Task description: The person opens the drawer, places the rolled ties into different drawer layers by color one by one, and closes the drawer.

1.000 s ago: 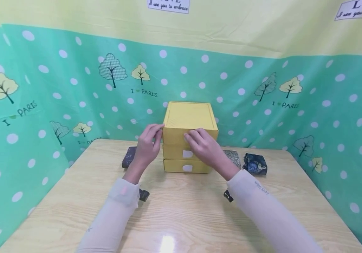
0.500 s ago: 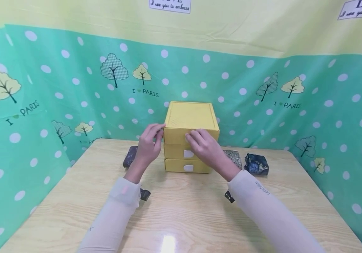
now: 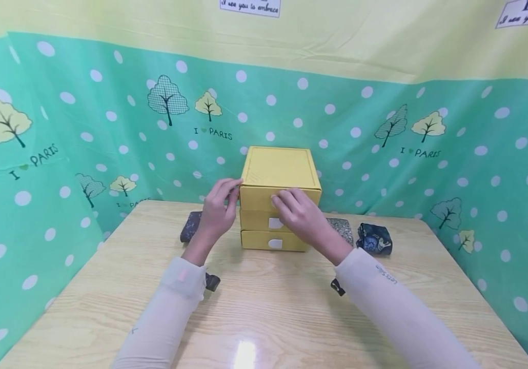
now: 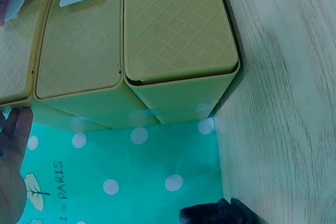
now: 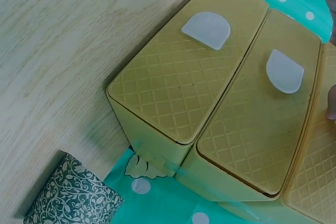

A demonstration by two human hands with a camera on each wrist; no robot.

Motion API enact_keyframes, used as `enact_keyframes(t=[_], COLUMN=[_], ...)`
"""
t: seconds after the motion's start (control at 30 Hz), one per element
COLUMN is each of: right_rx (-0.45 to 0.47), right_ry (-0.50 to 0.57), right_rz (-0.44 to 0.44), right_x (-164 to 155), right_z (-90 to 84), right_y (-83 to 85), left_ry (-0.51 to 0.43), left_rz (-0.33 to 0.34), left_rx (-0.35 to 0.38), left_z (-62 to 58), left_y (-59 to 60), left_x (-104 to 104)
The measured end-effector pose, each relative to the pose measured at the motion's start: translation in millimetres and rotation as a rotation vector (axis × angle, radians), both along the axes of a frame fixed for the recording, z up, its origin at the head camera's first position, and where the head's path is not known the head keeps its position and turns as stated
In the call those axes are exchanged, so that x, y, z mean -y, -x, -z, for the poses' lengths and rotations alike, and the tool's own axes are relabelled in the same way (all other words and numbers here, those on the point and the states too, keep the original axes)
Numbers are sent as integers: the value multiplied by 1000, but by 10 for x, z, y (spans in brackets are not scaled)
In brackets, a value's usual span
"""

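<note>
A yellow three-drawer box (image 3: 281,167) stands at the back of the table, its drawer fronts facing me. My left hand (image 3: 218,207) touches the upper left side of the box; in the left wrist view its fingers (image 4: 20,129) lie fairly straight against that wall. With fingertips and thumb, my right hand (image 3: 298,212) pinches the top drawer's white handle (image 4: 14,6), which the hand hides in the head view. Below it, the middle drawer (image 5: 252,124) and bottom drawer (image 5: 168,77) sit in the box, each with a white rounded tab.
Behind my left wrist lies a dark folded cloth (image 3: 191,226). Right of the box are a grey-patterned folded cloth (image 3: 340,230), partly behind my forearm, and a dark blue patterned bundle (image 3: 374,239). The wooden table (image 3: 264,307) meets a green dotted curtain (image 3: 361,154) behind.
The head view has shifted slightly. Both hands keep their places on the box, and a thin dark line under its top's front edge shows a little more clearly.
</note>
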State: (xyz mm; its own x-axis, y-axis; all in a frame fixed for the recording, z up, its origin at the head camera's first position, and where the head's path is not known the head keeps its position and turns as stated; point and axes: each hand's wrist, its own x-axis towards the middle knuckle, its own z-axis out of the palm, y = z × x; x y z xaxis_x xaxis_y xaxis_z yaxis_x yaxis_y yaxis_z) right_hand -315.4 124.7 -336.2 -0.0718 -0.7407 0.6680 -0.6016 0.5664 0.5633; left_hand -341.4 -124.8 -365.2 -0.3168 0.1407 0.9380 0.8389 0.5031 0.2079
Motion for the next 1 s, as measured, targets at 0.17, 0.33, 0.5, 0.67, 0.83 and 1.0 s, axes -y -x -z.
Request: enact_keyframes(t=[0.17,0.33,0.5,0.67,0.83,1.0], right_rx=[-8,-8,-2,-7,2,10], right_ry=[0,-2,6,12,10,0], right_rz=[-6,-16,-28,-52,-69,-58], right_x=[-5,-17,-24,-18,-22,-36], right_z=[5,7,15,20,16,30], right_y=[-19,-53,-87,-120,-158,-176], left_ry=[-1,-8,-7,-6,-4,-2], left_rz=[0,9,8,-1,-1,4], left_rx=[8,8,15,14,17,24], left_z=[-1,2,4,6,-1,-5], left_y=[-8,1,7,4,-4,-11], left_x=[-3,-6,-4,5,8,7])
